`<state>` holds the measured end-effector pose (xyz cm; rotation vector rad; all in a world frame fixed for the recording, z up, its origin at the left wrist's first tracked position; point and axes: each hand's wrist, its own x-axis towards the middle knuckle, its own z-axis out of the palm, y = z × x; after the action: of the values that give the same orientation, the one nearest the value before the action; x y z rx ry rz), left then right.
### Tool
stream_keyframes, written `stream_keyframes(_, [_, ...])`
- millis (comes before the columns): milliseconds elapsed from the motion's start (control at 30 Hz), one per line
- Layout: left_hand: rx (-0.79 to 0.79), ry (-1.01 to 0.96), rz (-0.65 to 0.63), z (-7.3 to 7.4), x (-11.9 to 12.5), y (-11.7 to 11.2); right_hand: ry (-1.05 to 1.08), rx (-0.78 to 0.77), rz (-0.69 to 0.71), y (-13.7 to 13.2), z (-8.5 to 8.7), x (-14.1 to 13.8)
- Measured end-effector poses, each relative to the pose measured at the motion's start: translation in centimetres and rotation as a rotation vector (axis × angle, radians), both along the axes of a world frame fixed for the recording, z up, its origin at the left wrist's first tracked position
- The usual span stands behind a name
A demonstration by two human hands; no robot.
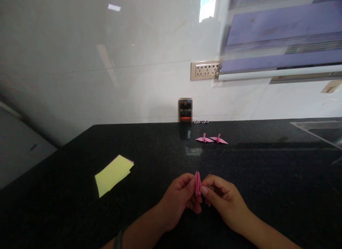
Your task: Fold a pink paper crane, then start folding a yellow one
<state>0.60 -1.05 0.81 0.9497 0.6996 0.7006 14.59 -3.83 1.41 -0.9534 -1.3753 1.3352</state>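
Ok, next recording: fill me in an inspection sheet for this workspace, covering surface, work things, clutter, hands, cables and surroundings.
Surface: black counter, glossy, with reflections.
Work things: folded pink paper held upright; two pink cranes side by side farther back; yellow sheets stacked unevenly on the left.
Clutter: dark box upright near the wall, front pixelated; a black-and-white item beside it, too small to identify.
Hands: left hand and right hand both pinch the pink paper.
Cables: nothing seen.
Surroundings: pale shiny wall, socket plate, blurred purple panel upper right.
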Motion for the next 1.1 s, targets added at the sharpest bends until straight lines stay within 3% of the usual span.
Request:
stream_keyframes(300, [0.103, 0.139, 0.064, 0.1, 0.0, 0.1, -0.134, 0.019, -0.190, 0.4, -0.8, 0.6])
stream_keyframes(567, [0.141, 0.207, 0.094, -0.1, 0.1, 0.0, -0.239, 0.089, -0.134, 0.4, -1.1, 1.0])
stream_keyframes(700, [0.110, 0.219, 0.178, -0.1, 0.1, 0.0, -0.295, 0.133, -0.237, 0.3, -1.0, 0.8])
stream_keyframes(800, [0.099, 0.192, 0.222, -0.1, 0.1, -0.1, -0.391, 0.254, -0.253, 0.2, -0.8, 0.8])
stream_keyframes(900, [0.101, 0.144, 0.225, -0.1, 0.2, -0.1, -0.493, 0.336, -0.225, 0.2, -0.6, 0.9])
stream_keyframes(1100, [0.157, 0.096, 0.194, -0.3, 0.4, -0.3, -0.539, 0.326, -0.239, 0.6, -1.1, 0.9])
